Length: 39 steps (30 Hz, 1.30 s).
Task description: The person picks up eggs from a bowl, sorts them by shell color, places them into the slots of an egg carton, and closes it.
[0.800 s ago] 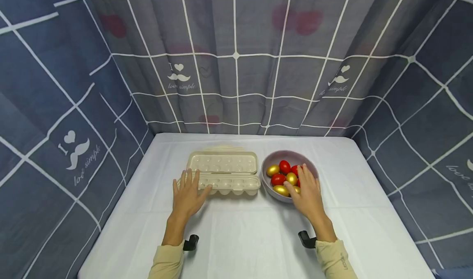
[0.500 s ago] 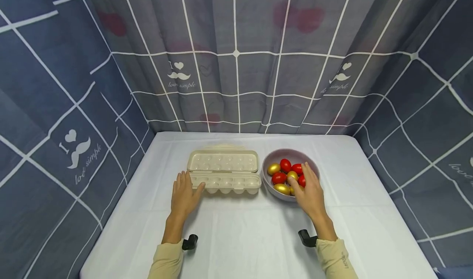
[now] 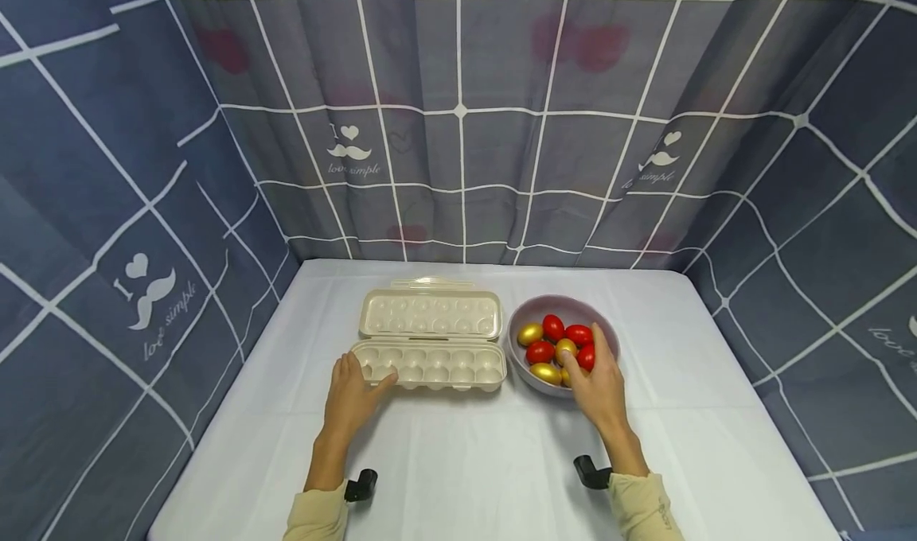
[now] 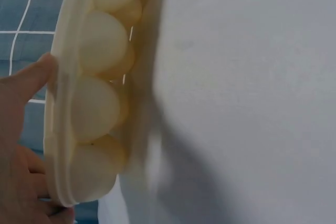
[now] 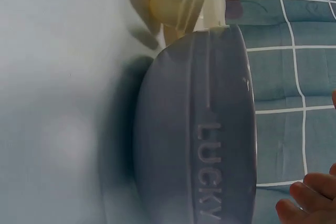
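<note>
An open beige egg carton [image 3: 434,366] lies left of centre on the table, its lid folded back and its cups holding nothing. My left hand [image 3: 349,395] grips its left end. In the left wrist view the thumb [image 4: 35,77] presses the carton's rim while the fingers bend around the corner. To the right stands a greyish-purple bowl [image 3: 519,366] holding several red and gold eggs [image 3: 540,352]. Over the bowl's right side hovers my right hand [image 3: 600,383], fingers loosely bent. In the right wrist view, the right fingertips [image 5: 302,203] show beyond the bowl's rim.
A white cloth [image 3: 458,461] covers the table. Grey-blue checked curtains [image 3: 494,151] hang behind it and on both sides. The carton's right end sits close beside the bowl. Black wrist-camera mounts [image 3: 360,485] stick out inward from both wrists.
My left hand has gone from lying spread over the carton's left cups to gripping its left end. The carton's front has shifted slightly toward me. My right hand has drawn a little rightward over the bowl.
</note>
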Available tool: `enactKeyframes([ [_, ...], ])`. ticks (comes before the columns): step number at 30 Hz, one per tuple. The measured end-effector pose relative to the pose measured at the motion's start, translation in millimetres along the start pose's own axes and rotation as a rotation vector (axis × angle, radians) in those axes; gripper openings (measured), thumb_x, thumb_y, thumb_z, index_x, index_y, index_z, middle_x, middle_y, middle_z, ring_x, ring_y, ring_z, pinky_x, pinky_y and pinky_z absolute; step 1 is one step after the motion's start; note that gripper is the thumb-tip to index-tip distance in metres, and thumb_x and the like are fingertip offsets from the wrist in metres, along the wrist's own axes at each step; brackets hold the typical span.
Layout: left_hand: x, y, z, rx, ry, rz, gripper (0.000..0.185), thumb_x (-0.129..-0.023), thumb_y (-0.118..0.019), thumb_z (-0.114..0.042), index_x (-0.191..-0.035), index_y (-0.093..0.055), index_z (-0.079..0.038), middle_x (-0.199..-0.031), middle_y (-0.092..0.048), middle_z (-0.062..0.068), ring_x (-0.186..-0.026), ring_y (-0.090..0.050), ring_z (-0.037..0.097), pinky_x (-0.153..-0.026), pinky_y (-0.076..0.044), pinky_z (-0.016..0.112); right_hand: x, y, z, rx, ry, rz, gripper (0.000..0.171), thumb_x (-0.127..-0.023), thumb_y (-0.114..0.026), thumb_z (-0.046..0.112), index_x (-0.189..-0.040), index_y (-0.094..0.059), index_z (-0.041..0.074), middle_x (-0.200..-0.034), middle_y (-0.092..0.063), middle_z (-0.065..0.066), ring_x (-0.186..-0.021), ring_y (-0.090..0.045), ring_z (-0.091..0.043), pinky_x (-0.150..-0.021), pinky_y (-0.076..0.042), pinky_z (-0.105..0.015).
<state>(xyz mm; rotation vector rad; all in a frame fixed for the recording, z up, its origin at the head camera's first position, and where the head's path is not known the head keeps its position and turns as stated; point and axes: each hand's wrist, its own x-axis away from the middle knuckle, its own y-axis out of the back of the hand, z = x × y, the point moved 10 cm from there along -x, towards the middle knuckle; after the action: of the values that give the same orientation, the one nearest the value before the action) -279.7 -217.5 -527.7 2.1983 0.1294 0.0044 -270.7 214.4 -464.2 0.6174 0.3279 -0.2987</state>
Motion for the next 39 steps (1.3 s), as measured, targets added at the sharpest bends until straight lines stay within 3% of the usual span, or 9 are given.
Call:
enactKeyframes([
  [6,5.5,-3.3,2.9,0.020,0.008,0.023,0.110,-0.087,-0.071,-0.051,-0.147,-0.014,0.021,-0.153,-0.011,0.041,-0.143,-0.009,0.051,-0.112,-0.019,0.062,-1,1,-10,-0.120,-0.060,-0.009,0.069,-0.094,-0.067,0.023,-0.151,-0.035,0.000,-0.148,-0.043,-0.022,-0.133,-0.043,-0.042,-0.110,-0.031,-0.056],
  [11,6.4,-5.8,8.4,0.023,0.031,0.028,0.113,-0.083,-0.077,-0.047,-0.146,-0.014,0.021,-0.153,-0.011,0.040,-0.142,-0.011,0.052,-0.111,-0.022,0.063,-4,1,-12,-0.184,-0.054,-0.004,0.067,-0.093,-0.069,0.016,-0.150,-0.037,0.000,-0.150,-0.042,-0.020,-0.134,-0.043,-0.039,-0.109,-0.035,-0.052],
  [21,10.6,-5.6,15.2,0.022,0.056,0.021,0.117,-0.079,-0.082,-0.042,-0.145,-0.011,0.023,-0.153,-0.010,0.040,-0.140,-0.012,0.055,-0.111,-0.022,0.062,-4,-5,-13,-0.316,-0.081,0.062,0.061,-0.093,-0.069,0.012,-0.145,-0.042,-0.006,-0.146,-0.044,-0.026,-0.136,-0.041,-0.039,-0.110,-0.033,-0.050],
  [29,5.4,-3.2,7.4,-0.020,0.026,0.017,0.115,-0.078,-0.083,-0.042,-0.145,-0.015,0.022,-0.148,-0.025,0.037,-0.135,-0.020,0.058,-0.102,-0.033,0.066,-10,-13,-13,-0.275,-0.045,0.077,0.059,-0.091,-0.071,0.008,-0.142,-0.044,-0.009,-0.140,-0.049,-0.029,-0.132,-0.045,-0.040,-0.107,-0.036,-0.049],
  [33,6.4,-5.4,9.8,-0.015,0.053,0.045,0.116,-0.079,-0.083,-0.042,-0.145,-0.013,0.023,-0.151,-0.019,0.039,-0.137,-0.017,0.058,-0.102,-0.033,0.067,-10,-17,-11,-0.292,-0.056,0.088,0.056,-0.090,-0.071,0.004,-0.139,-0.047,-0.009,-0.139,-0.052,-0.027,-0.131,-0.046,-0.040,-0.107,-0.036,-0.047],
  [39,6.7,-5.6,11.3,-0.004,0.072,0.040,0.114,-0.080,-0.081,-0.043,-0.145,-0.014,0.024,-0.153,-0.012,0.041,-0.140,-0.014,0.055,-0.103,-0.031,0.067,-11,-12,24,-0.298,-0.035,0.122,0.054,-0.090,-0.070,0.000,-0.135,-0.046,-0.017,-0.135,-0.051,-0.035,-0.128,-0.047,-0.047,-0.106,-0.036,-0.052],
])
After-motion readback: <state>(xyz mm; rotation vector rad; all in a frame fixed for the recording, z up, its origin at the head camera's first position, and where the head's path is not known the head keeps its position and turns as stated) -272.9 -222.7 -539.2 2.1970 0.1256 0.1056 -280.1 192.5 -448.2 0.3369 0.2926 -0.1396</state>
